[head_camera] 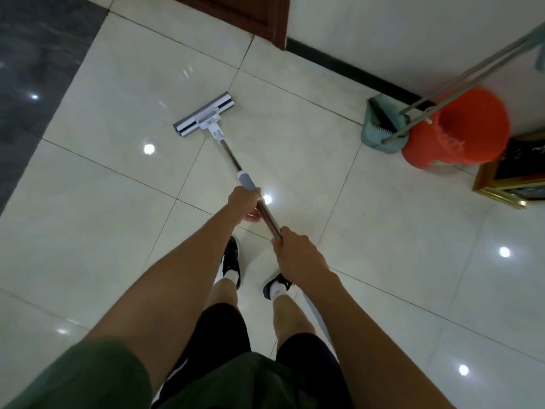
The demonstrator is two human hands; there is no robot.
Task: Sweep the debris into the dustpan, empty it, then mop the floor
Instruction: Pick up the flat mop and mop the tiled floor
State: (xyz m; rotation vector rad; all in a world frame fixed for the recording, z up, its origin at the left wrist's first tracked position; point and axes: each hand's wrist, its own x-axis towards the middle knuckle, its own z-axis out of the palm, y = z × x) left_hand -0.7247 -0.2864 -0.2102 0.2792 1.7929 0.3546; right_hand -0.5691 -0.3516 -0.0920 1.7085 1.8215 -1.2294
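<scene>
A flat mop lies with its grey and white head [204, 118] on the glossy cream tiles ahead of me. Its metal handle [230, 154] runs back toward my body. My left hand [244, 203] grips the handle just behind the grey collar. Lower on the same shaft, my right hand [298, 249] holds the handle near its end. A teal dustpan [380, 128] stands upright against the wall at the right, with two long metal handles [460, 81] rising from it.
An orange bucket [460, 134] with an orange liner stands beside the dustpan. A gold-framed dark panel [510, 184] leans at the right edge. A brown door frame [277, 22] and black skirting [354, 72] lie ahead; dark tiles [32, 84] border the left. My shoes [231, 261] stand below the handle.
</scene>
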